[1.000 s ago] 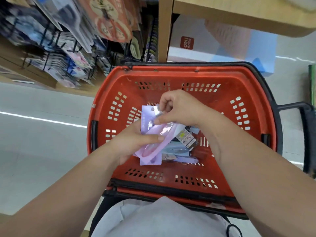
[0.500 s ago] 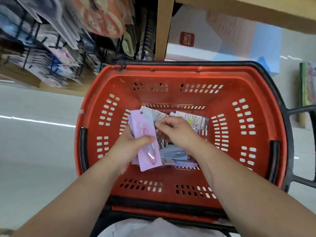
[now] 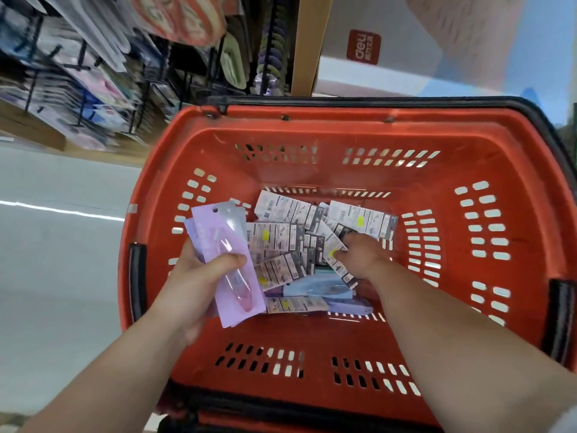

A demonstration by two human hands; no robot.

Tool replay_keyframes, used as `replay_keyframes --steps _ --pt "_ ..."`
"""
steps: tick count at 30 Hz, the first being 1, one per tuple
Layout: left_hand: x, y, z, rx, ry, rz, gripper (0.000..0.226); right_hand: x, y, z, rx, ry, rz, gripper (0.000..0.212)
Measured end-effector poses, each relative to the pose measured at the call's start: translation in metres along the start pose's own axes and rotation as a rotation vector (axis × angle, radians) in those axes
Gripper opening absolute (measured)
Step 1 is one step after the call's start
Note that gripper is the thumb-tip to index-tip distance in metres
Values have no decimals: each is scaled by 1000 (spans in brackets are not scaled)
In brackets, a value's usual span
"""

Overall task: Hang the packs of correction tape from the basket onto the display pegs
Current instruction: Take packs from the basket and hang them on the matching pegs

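A red plastic basket (image 3: 359, 142) fills the middle of the view. Several packs of correction tape (image 3: 282, 245) lie jumbled on its bottom, mostly printed backs up. My left hand (image 3: 199, 276) grips a small stack of purple packs (image 3: 231, 260) over the basket's left side, thumb across the top pack's clear blister. My right hand (image 3: 359, 257) reaches down into the pile and its fingers pinch one face-down pack (image 3: 335, 260) with a yellow sticker. Display pegs (image 3: 78, 89) with hanging goods stand at the upper left.
A wooden shelf upright (image 3: 307, 42) rises just behind the basket's far rim. A white and blue box with a red logo (image 3: 437, 51) sits behind it to the right. Pale floor (image 3: 56, 260) lies left of the basket. The basket's black handle (image 3: 515, 107) runs along its far right rim.
My right hand left the stack in my left hand and dropped deeper into the basket, onto a face-down pack. My left hand shifted left with the purple packs. The view moved closer to the basket.
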State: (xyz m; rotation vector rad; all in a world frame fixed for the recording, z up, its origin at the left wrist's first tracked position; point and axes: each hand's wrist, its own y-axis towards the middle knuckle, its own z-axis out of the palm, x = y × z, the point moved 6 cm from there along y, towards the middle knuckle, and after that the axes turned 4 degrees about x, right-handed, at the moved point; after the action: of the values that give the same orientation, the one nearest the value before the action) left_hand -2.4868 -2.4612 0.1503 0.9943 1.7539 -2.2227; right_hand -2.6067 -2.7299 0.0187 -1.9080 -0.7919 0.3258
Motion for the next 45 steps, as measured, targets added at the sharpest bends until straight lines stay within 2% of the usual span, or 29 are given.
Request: replay_keyframes --steps 5,10,11,14,17,19,23,26,29,32,36,40,42,45 --pt "-3 -10 9 -33 -28 -11 42 18 -50 -43 -72 156 -145 39" --pt "-11 -31 27 -22 -109 10 46 35 -119 -93 -227 526 -308 11" --pt "-14 -36 31 -19 -131 16 45 43 -135 -97 -231 589 -350 6" --pt "-23 -50 44 16 -181 56 42 75 -179 -97 -188 687 -517 24" --pt "-36 -62 56 46 -187 132 45 95 -205 -91 -128 787 -611 17" --pt "-44 -68 63 64 -189 186 53 100 -213 -85 -98 844 -606 11" --pt "-52 -74 71 92 -195 239 61 106 -219 -76 -98 921 -591 24" --pt "-47 -74 72 100 -271 243 50 105 -218 -72 -39 1049 -552 23" --pt "-46 -75 72 106 -325 233 50 107 -217 -70 5 1102 -588 37" --pt "-49 -75 66 142 -272 281 49 115 -217 -70 19 1136 -660 45" --pt "-47 -71 47 130 -252 259 47 129 -209 -62 123 1072 -692 51" --pt "-47 -62 25 81 -228 250 60 134 -197 -43 336 897 -655 83" --pt "-48 -60 17 49 -202 260 53 131 -192 -46 286 881 -619 72" --pt "-53 -59 3 -70 -156 292 42 110 -183 -69 41 937 -532 37"
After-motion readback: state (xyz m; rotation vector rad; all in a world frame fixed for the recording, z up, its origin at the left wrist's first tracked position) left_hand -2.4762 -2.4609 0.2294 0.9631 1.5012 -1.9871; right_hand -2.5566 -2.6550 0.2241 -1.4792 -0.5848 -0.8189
